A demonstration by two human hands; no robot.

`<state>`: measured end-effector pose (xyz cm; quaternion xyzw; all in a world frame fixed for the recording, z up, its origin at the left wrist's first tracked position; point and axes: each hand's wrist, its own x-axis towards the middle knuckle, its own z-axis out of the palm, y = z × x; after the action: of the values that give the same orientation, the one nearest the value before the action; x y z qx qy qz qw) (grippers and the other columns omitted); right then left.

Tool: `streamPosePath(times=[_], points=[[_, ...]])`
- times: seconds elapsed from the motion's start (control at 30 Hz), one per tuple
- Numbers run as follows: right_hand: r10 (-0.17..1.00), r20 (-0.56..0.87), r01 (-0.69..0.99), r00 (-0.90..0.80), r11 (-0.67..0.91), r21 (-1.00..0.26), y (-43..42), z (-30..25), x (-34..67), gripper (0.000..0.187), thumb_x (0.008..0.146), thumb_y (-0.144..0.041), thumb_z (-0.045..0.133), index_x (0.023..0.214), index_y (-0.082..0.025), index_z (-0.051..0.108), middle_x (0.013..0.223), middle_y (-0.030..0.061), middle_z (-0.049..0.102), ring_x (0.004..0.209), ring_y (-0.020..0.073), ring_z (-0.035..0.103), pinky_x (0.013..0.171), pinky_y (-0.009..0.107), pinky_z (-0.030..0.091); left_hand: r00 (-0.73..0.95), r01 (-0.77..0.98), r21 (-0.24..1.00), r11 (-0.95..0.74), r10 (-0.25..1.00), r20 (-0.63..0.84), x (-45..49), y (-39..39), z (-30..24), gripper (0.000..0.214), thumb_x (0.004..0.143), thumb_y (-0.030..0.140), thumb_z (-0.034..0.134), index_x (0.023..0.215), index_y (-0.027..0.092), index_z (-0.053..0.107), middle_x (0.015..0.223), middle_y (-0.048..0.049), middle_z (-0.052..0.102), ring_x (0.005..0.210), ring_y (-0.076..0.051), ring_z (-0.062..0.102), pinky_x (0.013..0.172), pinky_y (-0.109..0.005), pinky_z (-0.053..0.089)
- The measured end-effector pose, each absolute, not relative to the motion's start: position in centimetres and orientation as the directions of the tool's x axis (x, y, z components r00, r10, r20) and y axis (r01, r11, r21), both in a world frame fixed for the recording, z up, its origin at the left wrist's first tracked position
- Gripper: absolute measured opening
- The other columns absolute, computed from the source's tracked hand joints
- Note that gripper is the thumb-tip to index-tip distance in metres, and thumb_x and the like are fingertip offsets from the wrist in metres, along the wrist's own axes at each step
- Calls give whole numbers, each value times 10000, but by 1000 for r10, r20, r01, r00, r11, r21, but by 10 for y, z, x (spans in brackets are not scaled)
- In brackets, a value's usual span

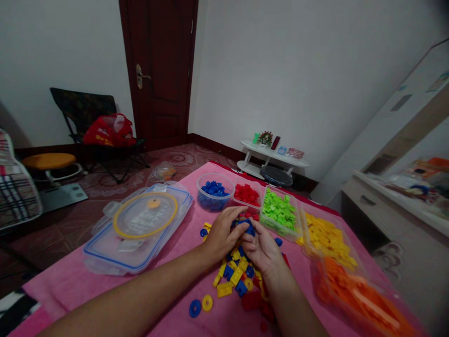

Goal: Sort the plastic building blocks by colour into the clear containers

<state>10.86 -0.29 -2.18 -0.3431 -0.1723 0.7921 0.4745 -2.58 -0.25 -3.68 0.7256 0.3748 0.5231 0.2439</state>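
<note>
My left hand (223,232) and my right hand (263,245) meet above a loose pile of toy building blocks (235,274) on the pink cloth. Blue building blocks (250,228) show between my fingers, and both hands are closed around them. Yellow, blue and red pieces lie under and in front of my palms, partly covered by them. A blue ring (195,308) and a yellow ring (207,303) lie apart, near my left forearm. Just beyond my fingers stands a clear tub of red blocks (247,194).
Along the table's far and right side stand a round tub of blue blocks (214,192), a box of green blocks (279,210), one of yellow blocks (328,238) and one of orange blocks (361,295). Stacked clear lids (138,234) lie at left on the pink cloth (175,295).
</note>
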Motion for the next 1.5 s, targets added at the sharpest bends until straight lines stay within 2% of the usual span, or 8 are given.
streamPosePath(times=[0.27,0.47,0.6,0.77,0.87,1.03,1.37,1.5], points=[[963,-271,-543,-2,-228,-808,36,11,107,62,815,-159,508,781,-196,544,709,13,630,683,134,636,585,249,558,127,571,731,-373,920,370,-25,5,-60,188,812,214,526,942,223,661,951,-35,657,953,-204,552,858,-337,409],[943,-334,-459,-10,-301,-836,93,59,55,225,912,-360,385,967,-177,504,883,81,610,850,186,634,681,347,546,199,605,687,-403,912,360,-27,5,-64,165,754,179,564,873,230,667,957,-25,647,949,-199,547,864,-327,399],[940,-336,-217,-57,-340,-915,105,70,45,505,854,-572,406,1095,-137,490,1003,150,583,888,236,630,702,408,518,211,602,681,-417,905,369,-28,6,-66,174,751,174,562,878,229,668,966,-23,643,948,-196,544,861,-323,401],[995,-65,37,-71,-62,-997,76,58,84,298,771,-399,622,968,-178,596,1009,90,645,879,191,646,730,308,498,242,615,657,-435,898,369,-28,7,-66,155,758,182,559,860,224,667,952,-24,638,936,-196,543,852,-320,405],[993,101,256,-66,114,-960,48,45,125,319,681,-387,694,905,-163,658,922,75,685,854,200,647,731,301,491,267,625,643,-442,895,356,-28,6,-62,164,766,184,550,870,226,670,958,-30,631,943,-198,539,858,-322,404],[989,146,469,32,114,-876,11,23,186,307,625,-395,698,818,-155,691,794,75,697,733,204,638,621,303,493,304,638,625,-450,893,332,-27,5,-58,168,778,188,539,866,225,678,976,-35,623,957,-200,532,874,-328,401],[937,-205,601,-284,8,-799,-38,31,214,390,628,-261,694,1006,-163,678,676,10,656,590,141,591,542,244,453,346,618,552,-559,824,448,-27,3,-56,190,832,239,516,924,225,682,1118,-57,600,1065,-220,505,941,-371,376],[957,-119,633,-266,81,-770,-43,43,223,385,669,-280,685,1041,-183,671,757,24,676,642,150,599,578,251,463,559,450,454,-769,639,528,-17,-24,-27,264,858,348,511,1066,265,650,1232,-53,563,1163,-228,456,1005,-392,320]])
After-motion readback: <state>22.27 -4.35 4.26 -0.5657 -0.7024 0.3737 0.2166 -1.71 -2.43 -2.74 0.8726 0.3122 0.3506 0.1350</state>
